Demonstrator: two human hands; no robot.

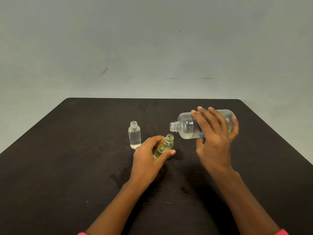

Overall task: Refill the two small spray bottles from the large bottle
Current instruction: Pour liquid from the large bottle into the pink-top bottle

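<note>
Print on the large bottle (186,125) shows only as a strip of blue and dark lettering peeking out past the palm, too blurred to read. That bottle is clear plastic with a threaded neck and no cap, tipped nearly on its side above the table (67,158), mouth pointing left and just above the open neck of the yellowish small bottle (165,145); a thin drip hangs at its lip. The right hand (215,139) wraps it from above, fingers spread and clamped around its barrel. The left hand (149,156) grips the yellowish small bottle, thumb on one side and fingers curled on the other, holding it tilted towards the large bottle's mouth; pale yellow liquid sits in its lower part. Just left of that hand, the clear small bottle (134,135) stands upright and uncapped on the table, mostly full of colourless liquid. The table is matte black with rounded far corners, and dark wet patches lie near the hands. Wide bare surface lies to the left, right and far side of the bottles. A plain grey-green wall (152,48) rises behind.
</note>
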